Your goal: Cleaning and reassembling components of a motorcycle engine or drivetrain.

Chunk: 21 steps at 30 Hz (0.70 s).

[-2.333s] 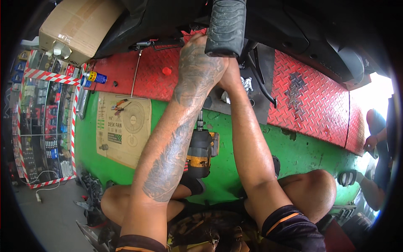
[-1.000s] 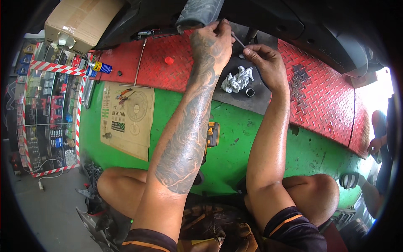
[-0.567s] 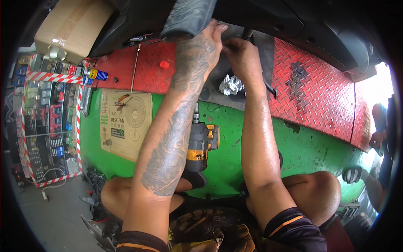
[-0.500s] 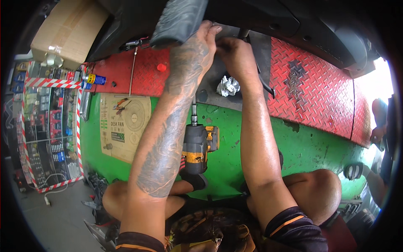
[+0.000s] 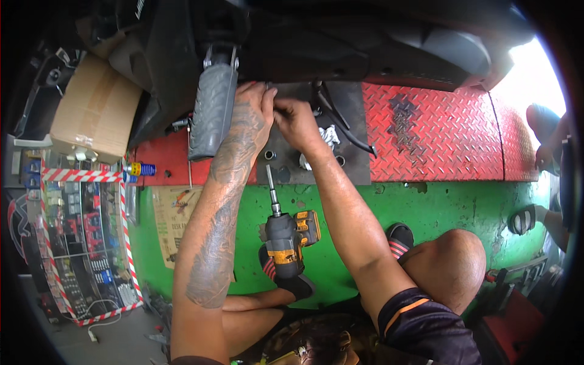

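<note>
My left hand (image 5: 255, 104) is raised beside a black ribbed rubber footrest (image 5: 213, 112), under the dark body of a motorcycle (image 5: 304, 45). Its fingers are curled and pressed together; whatever they grip is hidden. Close to its right, my right hand (image 5: 296, 123) has its fingers bent in a pinch toward the left one, and what lies in them is too small to name. Below both hands a black and yellow cordless impact wrench (image 5: 283, 246) with a long socket extension lies on the green floor. A loose socket (image 5: 271, 155) stands on the dark mat (image 5: 292, 173).
Crumpled silvery foil (image 5: 329, 136) and a black stand bar (image 5: 347, 126) are right of my hands. A red tread-plate platform (image 5: 438, 140) runs behind. A carton (image 5: 94, 109), flattened cardboard (image 5: 170, 213) and a glass display case (image 5: 91, 237) are at left. Another person's foot (image 5: 523, 219) shows at right.
The view has tilted upward, so the footrest, motorcycle body and mat show more fully. My hands remain close together beside the footrest, still pinched.
</note>
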### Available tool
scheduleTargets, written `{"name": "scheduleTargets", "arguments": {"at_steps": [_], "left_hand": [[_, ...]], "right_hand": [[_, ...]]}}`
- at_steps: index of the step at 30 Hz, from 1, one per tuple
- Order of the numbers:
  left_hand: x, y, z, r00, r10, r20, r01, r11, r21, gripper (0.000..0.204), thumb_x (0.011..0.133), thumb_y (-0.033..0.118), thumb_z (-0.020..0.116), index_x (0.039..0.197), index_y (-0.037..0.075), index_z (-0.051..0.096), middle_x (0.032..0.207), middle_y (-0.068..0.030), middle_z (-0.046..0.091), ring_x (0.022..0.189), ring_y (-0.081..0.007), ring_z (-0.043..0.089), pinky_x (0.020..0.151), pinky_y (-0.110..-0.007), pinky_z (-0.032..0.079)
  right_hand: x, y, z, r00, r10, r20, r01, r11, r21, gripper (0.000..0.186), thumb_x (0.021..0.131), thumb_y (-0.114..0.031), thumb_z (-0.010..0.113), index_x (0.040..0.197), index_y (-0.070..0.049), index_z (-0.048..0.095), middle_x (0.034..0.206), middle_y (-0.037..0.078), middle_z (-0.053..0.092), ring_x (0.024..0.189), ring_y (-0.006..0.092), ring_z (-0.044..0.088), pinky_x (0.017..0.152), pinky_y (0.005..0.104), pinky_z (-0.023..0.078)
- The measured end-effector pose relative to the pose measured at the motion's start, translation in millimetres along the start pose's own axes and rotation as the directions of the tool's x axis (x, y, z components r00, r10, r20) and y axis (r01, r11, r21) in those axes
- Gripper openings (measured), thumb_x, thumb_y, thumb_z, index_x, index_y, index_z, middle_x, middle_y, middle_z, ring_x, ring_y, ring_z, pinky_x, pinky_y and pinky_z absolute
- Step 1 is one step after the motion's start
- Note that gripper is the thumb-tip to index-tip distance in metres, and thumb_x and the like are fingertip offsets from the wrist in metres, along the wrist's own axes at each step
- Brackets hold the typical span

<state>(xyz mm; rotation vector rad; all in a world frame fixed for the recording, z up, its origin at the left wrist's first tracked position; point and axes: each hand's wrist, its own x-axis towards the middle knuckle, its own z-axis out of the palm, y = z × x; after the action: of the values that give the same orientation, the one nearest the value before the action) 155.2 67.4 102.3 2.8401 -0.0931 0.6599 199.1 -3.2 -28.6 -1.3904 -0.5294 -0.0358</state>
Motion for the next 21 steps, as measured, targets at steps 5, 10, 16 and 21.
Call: {"name": "scheduleTargets", "arguments": {"at_steps": [5, 10, 16, 21], "left_hand": [[-12.4, 30.0, -9.2, 0.959, -0.272, 0.075, 0.275, 0.960, -0.044, 0.031, 0.094, 0.024, 0.060, 0.082, -0.003, 0.068, 0.068, -0.0179, 0.067, 0.063, -0.0314, 0.067, 0.060, -0.039, 0.050], [-44.2, 82.8, 13.3, 0.913, -0.377, 0.154, 0.402, 0.773, -0.491, 0.026, 0.100, 0.018, 0.060, 0.101, -0.007, 0.068, 0.084, -0.0084, 0.071, 0.076, -0.0128, 0.069, 0.069, -0.025, 0.057], [-25.4, 111.9, 32.8, 0.904, -0.392, 0.173, 0.403, 0.643, -0.651, 0.027, 0.102, 0.019, 0.057, 0.097, -0.006, 0.067, 0.083, -0.0080, 0.070, 0.073, -0.0127, 0.069, 0.064, -0.024, 0.057], [-6.1, 114.0, 31.4, 0.887, -0.428, 0.173, 0.416, 0.580, -0.701, 0.029, 0.101, 0.022, 0.058, 0.096, -0.005, 0.067, 0.082, -0.0081, 0.069, 0.068, -0.0117, 0.068, 0.058, -0.023, 0.056]], "right_hand": [[-26.6, -16.9, -20.6, 0.994, -0.032, 0.103, 0.012, 0.983, 0.182, 0.026, 0.092, -0.012, 0.067, 0.112, 0.005, 0.065, 0.096, 0.015, 0.072, 0.087, 0.0228, 0.067, 0.081, 0.0346, 0.052], [-45.1, -30.8, -105.7, 0.894, 0.200, 0.400, -0.385, 0.800, 0.461, 0.019, 0.095, -0.011, 0.067, 0.109, 0.001, 0.068, 0.095, 0.001, 0.070, 0.083, 0.0079, 0.062, 0.077, 0.0244, 0.052], [-41.4, -64.3, -170.9, 0.902, 0.248, 0.353, -0.349, 0.900, 0.261, 0.020, 0.095, -0.017, 0.067, 0.105, 0.001, 0.069, 0.088, -0.001, 0.068, 0.079, 0.0066, 0.059, 0.072, 0.0232, 0.048], [-36.9, -81.6, -172.5, 0.931, 0.259, 0.258, -0.327, 0.906, 0.270, 0.023, 0.097, -0.015, 0.065, 0.109, 0.005, 0.068, 0.088, 0.002, 0.068, 0.082, 0.0085, 0.062, 0.076, 0.0262, 0.051]]}}
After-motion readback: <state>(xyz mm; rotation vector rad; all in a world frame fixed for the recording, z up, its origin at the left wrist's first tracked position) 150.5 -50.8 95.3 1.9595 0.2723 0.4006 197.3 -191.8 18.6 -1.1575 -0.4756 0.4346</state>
